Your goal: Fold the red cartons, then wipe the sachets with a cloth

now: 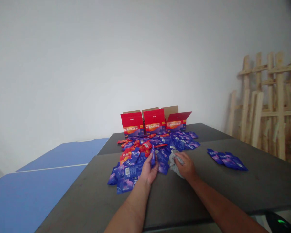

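My left hand (148, 170) is closed round a blue sachet (153, 156), held upright on its edge above the heap. My right hand (186, 166) grips a crumpled grey cloth (174, 164) on the dark grey table (232, 187), just right of the sachet. A wide heap of blue and red sachets (147, 152) lies in front of both hands. Behind the heap stand three red cartons (155, 123) with their flaps open.
A small row of blue sachets (226, 159) lies apart on the table at the right. A blue table (38, 181) adjoins on the left. Wooden frames (269, 106) lean against the white wall at the right.
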The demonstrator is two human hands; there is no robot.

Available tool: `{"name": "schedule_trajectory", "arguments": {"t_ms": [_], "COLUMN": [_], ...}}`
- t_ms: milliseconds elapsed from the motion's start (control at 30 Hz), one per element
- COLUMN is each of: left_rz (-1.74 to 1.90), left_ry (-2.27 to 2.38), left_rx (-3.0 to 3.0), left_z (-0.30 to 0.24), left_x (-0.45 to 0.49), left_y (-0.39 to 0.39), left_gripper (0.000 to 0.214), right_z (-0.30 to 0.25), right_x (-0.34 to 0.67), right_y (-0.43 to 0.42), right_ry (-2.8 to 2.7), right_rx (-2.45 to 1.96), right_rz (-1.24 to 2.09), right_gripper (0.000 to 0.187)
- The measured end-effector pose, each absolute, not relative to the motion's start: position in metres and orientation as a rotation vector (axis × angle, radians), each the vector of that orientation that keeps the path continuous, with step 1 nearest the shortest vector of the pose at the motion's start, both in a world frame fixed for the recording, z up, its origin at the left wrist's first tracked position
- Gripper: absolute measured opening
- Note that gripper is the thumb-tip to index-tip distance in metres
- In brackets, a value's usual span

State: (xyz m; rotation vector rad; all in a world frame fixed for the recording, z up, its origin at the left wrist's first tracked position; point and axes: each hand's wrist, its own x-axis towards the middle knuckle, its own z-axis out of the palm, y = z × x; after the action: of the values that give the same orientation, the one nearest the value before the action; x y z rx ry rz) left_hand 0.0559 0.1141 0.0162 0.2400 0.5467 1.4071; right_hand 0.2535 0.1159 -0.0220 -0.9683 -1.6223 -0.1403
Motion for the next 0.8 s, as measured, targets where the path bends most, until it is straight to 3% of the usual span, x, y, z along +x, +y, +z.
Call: {"name": "schedule_trajectory", "arguments": {"t_ms": [367, 800], "left_rz": [1.257, 1.040], "left_ry": [0.473, 0.539], "left_rx": [0.655, 0.829], "left_z": [0.009, 0.004], "left_x": [0.066, 0.075], "left_y": [0.105, 0.095], "left_gripper": [0.035, 0.033], "right_z": [-0.016, -0.022], "right_x": [0.226, 0.242], "right_y": [0.092, 0.107], "right_ry": [-2.210, -1.969], "right_rx": [-0.625, -0.938], "right_rz": [-0.436, -0.426], "right_gripper": [0.025, 0.028]}}
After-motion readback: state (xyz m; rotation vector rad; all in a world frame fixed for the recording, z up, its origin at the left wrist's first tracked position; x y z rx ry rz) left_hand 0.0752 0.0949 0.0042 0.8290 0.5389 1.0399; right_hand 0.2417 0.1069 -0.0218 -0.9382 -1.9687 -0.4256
